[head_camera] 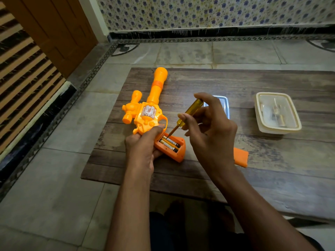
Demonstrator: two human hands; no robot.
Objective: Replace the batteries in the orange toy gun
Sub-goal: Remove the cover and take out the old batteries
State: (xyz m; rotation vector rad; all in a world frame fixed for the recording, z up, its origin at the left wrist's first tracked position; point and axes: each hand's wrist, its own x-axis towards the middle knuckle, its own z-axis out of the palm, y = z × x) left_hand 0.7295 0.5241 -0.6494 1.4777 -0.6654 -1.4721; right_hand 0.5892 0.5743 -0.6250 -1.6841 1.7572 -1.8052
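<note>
The orange toy gun [148, 113] lies on a wooden board [253, 160], barrel pointing away from me. My left hand [143, 147] grips its handle, whose battery compartment is open and shows black-and-gold batteries [169, 144] side by side. My right hand [208, 131] holds a screwdriver [188, 114] with a yellow see-through handle. Its tip touches the far end of the batteries. The orange compartment cover [241, 157] lies on the board to the right, partly hidden behind my right wrist.
A lidded translucent plastic box [278, 113] with small metal items inside stands at the board's right. A small steel tray [225, 105] sits behind my right hand. The board rests on a tiled floor; a wall and a wooden door stand at the back and left.
</note>
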